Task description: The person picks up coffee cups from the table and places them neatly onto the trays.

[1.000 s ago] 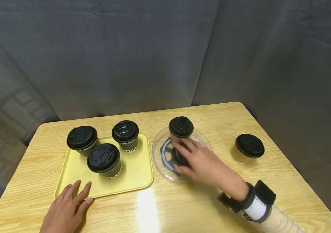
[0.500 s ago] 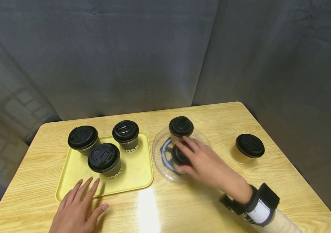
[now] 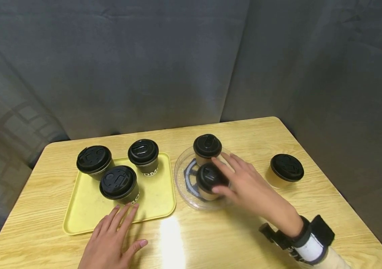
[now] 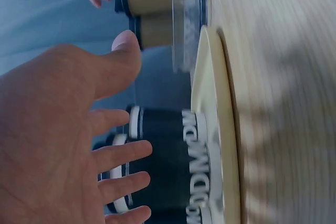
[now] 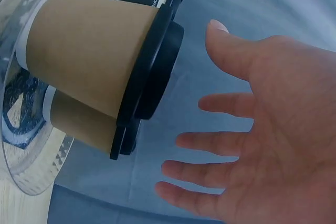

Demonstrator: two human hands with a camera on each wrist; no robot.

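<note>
Over the front edge of the yellow tray (image 3: 157, 203), my left hand (image 3: 110, 239) spreads its fingers beside the nearest black paper cup (image 3: 118, 183). The left wrist view shows its palm holding nothing, close to the black cups (image 4: 168, 177) with white lettering. My right hand (image 3: 246, 185) hovers to the right of the front brown paper cup (image 3: 208, 193), which has a black lid. In the right wrist view, a gap separates its extended fingers from that brown cup (image 5: 86, 45). Behind it, a second brown cup (image 3: 207, 147) stands on the same round clear plastic dish (image 3: 181, 186).
Two more lidded black cups, one at back left (image 3: 94, 160) and one at back right (image 3: 144, 151), are on the yellow tray. Another brown cup (image 3: 278, 178) stands alone on the wooden table (image 3: 208, 243) at right. A grey curtain (image 3: 144, 67) hangs behind.
My left hand has moved right and forward along the tray's front edge towards the nearest black cup. The right hand has drawn back rightward from the front brown cup, uncovering its lid.
</note>
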